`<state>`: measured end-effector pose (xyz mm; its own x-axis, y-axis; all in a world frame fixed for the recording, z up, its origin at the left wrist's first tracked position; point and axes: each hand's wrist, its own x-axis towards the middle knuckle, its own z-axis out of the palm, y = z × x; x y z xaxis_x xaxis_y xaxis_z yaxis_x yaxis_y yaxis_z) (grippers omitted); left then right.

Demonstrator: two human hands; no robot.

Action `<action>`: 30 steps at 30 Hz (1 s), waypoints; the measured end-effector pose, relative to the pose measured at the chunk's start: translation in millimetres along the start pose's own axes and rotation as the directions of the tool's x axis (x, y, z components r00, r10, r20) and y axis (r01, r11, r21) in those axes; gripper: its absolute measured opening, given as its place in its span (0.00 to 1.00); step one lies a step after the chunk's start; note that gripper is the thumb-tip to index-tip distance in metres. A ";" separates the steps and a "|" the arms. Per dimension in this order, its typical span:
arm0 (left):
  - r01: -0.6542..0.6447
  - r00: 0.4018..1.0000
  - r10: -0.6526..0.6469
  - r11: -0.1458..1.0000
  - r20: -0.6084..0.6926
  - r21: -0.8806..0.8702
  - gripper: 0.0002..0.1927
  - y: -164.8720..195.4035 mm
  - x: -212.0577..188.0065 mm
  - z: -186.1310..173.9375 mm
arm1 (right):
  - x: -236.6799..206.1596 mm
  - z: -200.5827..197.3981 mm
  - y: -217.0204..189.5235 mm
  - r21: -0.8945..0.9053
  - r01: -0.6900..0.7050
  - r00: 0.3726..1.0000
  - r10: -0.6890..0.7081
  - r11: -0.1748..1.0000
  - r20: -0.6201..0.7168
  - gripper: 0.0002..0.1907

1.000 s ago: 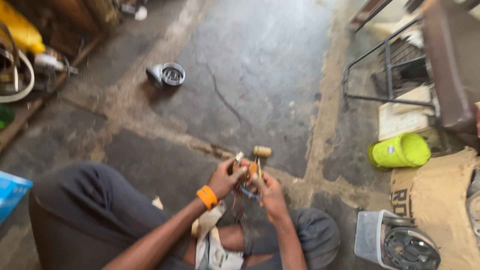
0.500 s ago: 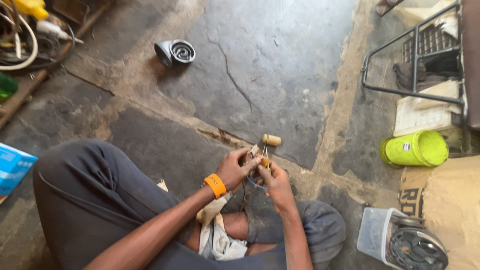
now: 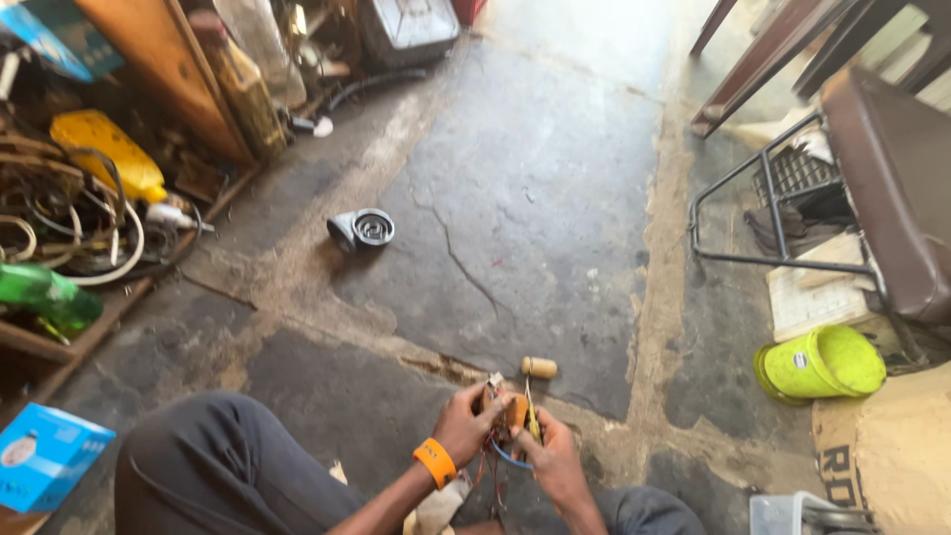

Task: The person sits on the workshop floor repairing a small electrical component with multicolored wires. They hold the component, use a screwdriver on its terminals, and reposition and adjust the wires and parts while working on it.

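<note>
My left hand (image 3: 466, 421), with an orange wristband (image 3: 435, 462), and my right hand (image 3: 551, 458) meet low in the view over my lap. Both grip a small orange-brown electrical part (image 3: 507, 408) with red and blue wires (image 3: 503, 458) trailing down from it. My right hand also holds a thin tool with a light wooden handle (image 3: 539, 368) that sticks up past the fingers. The part's detail is hidden by my fingers.
A small grey blower housing (image 3: 361, 230) lies on the cracked concrete floor. Cluttered shelves with coiled cables (image 3: 79, 238) and a yellow jug (image 3: 104, 149) stand at left, a blue box (image 3: 45, 454) at bottom left. A metal-framed seat (image 3: 872, 188) and green tub (image 3: 822, 364) are at right.
The camera has tilted up and left, so more of the shelves and floor shows. Both hands stay together on the wired part, lower in the view.
</note>
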<state>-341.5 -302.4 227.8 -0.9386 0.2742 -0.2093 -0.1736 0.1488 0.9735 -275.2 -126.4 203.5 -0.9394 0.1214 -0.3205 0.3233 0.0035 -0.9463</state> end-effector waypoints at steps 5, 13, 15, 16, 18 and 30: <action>-0.002 0.999 0.009 0.983 0.040 -0.184 0.17 -18.0 10.9 -0.3 | 17.0 -8.8 22.3 0.075 0.079 0.995 -0.084 0.994 0.059 0.15; 0.066 0.985 0.002 0.917 0.170 -0.393 0.16 -34.3 23.1 0.3 | 32.9 -11.5 29.3 0.313 -0.061 0.995 0.032 0.948 0.096 0.26; 0.092 0.979 0.000 0.892 0.202 -0.442 0.16 -34.1 23.2 0.1 | 28.8 -10.9 21.5 0.390 -0.094 0.990 0.042 0.916 0.138 0.26; 0.086 0.978 0.012 0.884 0.206 -0.459 0.16 -33.9 22.1 0.4 | 25.1 -11.7 17.5 0.329 -0.121 0.987 0.079 0.936 0.138 0.25; 0.110 0.974 0.000 0.872 0.225 -0.477 0.16 -32.5 19.5 1.3 | 19.4 -14.9 9.0 0.203 -0.177 0.980 0.153 0.963 0.129 0.23; 0.100 0.976 -0.019 0.925 0.217 -0.368 0.18 -42.8 20.3 7.9 | 12.0 0.9 9.4 0.232 0.006 0.990 -0.039 0.973 0.137 0.23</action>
<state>-350.7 -295.7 181.2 -0.8480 0.4710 -0.2432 -0.3642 -0.1843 0.9129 -283.6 -125.8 190.8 -0.9580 -0.0155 -0.2863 0.2823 -0.2265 -0.9322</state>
